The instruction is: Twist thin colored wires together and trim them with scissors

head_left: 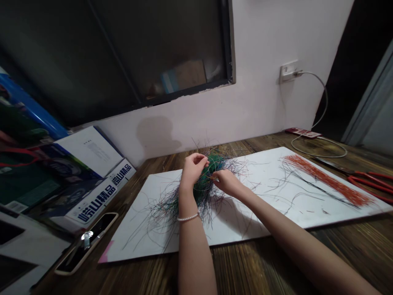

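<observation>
Over there, the left hand (194, 170) and right hand (225, 180) pinch closely at the tangled green and dark strands (204, 190), mid-board. The orange bundle (330, 180) lies toward two o'clock on the white board (256, 176).

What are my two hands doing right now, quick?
Left hand: fingers pinched together at the wire tangle; what's between them can't be told.
Right hand: fingers curled at the tangle's right side; grip can't be told.
</observation>
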Tool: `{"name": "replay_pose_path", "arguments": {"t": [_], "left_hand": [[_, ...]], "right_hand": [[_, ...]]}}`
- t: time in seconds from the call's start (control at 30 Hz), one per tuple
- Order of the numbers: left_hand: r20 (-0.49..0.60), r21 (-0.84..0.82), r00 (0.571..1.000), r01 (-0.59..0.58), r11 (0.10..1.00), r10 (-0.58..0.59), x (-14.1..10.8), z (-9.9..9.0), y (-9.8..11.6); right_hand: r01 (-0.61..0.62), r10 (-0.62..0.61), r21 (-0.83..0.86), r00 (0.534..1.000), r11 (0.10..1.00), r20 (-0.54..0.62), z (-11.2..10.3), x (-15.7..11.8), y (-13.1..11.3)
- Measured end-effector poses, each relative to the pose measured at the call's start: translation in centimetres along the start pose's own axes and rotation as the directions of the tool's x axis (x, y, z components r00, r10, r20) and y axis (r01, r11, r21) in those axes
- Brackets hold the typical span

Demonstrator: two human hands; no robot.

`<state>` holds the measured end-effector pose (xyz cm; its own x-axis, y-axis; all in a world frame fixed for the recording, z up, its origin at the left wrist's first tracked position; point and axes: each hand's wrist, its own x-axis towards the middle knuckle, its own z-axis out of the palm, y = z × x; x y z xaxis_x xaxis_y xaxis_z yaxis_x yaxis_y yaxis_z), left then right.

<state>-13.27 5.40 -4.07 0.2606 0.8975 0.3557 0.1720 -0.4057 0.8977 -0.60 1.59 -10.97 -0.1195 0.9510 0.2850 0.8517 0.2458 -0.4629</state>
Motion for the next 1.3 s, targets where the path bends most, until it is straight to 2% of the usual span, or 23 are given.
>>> {"name": "replay_pose_path", "arguments": {"t": [0.6,1.1,1.2,1.3], "left_hand": [[-0.004,0.008,1.0,0.004,1.0,-0.004,0.0,-0.1,-0.1],[-0.014,0.044,1.0,-0.006,0.999,0.006,0.2,-0.2,-0.4],[-0.035,0.076,0.999,-0.004,0.997,0.006,0.3,-0.2,-0.4],[-0.104,0.126,0.995,0.006,0.992,0.007,0.6,-0.4,-0.7]], "right_hand": [[0.016,-0.015,-0.018,0.998,1.0,0.062,-0.4,-0.1,0.1],[0.068,-0.065,-0.05,0.995,0.996,0.072,0.4,-0.4,-0.4],[0.072,-0.067,-0.061,0.994,0.996,0.083,0.6,-0.3,-0.5],[0.062,-0.056,-0.071,0.995,0.996,0.088,0.8,-0.3,-0.5]]}}
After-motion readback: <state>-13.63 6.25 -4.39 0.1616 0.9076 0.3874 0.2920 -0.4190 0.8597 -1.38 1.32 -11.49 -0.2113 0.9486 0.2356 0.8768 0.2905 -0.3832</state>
